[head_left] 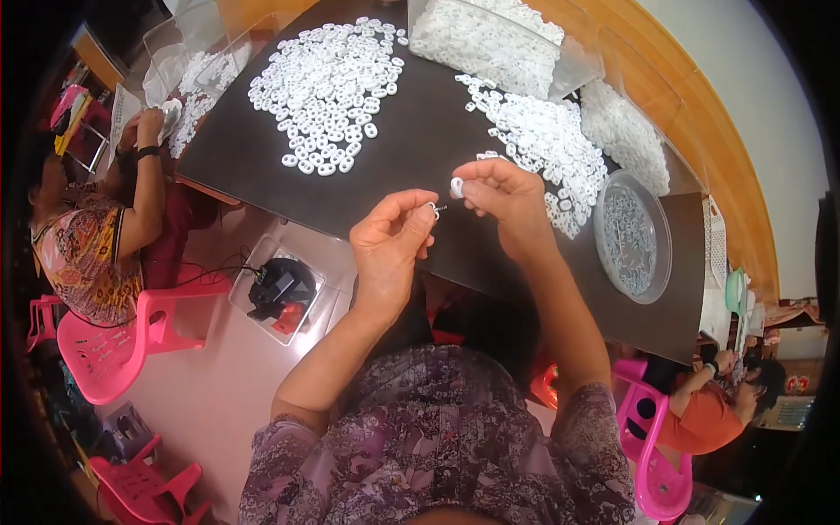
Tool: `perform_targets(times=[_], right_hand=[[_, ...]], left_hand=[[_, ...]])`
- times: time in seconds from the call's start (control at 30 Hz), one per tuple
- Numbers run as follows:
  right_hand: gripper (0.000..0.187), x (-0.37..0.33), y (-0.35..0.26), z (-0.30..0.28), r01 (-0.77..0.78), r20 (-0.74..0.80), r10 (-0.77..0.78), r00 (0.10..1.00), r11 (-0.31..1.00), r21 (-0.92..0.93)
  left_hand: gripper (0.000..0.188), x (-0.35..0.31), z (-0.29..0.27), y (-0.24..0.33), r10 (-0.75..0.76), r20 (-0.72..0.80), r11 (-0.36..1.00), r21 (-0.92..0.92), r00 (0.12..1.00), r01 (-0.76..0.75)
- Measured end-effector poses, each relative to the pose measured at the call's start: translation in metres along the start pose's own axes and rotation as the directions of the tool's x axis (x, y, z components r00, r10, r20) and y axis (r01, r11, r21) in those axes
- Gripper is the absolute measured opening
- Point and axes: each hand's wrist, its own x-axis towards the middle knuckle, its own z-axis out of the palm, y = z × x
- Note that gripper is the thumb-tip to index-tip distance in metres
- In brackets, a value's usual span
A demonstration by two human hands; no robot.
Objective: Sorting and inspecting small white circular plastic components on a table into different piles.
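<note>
My left hand [389, 245] is closed in a pinch over the table's near edge. A small metal screw [442, 208] pokes out from between its thumb and fingertips, with a bit of white beside it that is too small to name. Just to the right, a small white plastic piece [456, 187] is pinched in my right hand [509, 203]. The screw and the piece are close together but apart. Beyond my right hand spreads a pile of small white parts [547, 140]. A round clear tub [604, 236] of metal screws [632, 241] stands to its right.
On the dark table [420, 114], white two-holed oval pieces [328, 83] form a heap at the far left. Clear bins [573, 74] of white parts line the back. Co-workers sit at the left [92, 223] and right [713, 416]. Pink chairs [131, 341] and a floor tray [241, 302] stand left.
</note>
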Motion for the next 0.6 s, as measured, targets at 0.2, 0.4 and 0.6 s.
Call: perform_targets(times=[0.2,0.4,0.6], right_hand=[[0.016,-0.017,-0.001,0.011,-0.027,-0.021,0.028,0.999,0.996,0.08],[0.016,-0.025,-0.001,0.019,-0.014,-0.021,0.016,1.0,0.994,0.104],[0.016,-0.027,0.001,0.025,0.029,-0.048,-0.025,0.999,0.995,0.099]], left_hand=[[0.012,-0.007,0.002,-0.002,0.02,-0.017,0.997,0.076,1.0,-0.018],[0.009,-0.011,0.002,-0.002,0.046,-0.033,0.994,0.101,0.998,-0.042],[0.007,-0.012,0.0,-0.005,0.07,-0.064,0.989,0.137,0.995,-0.061]])
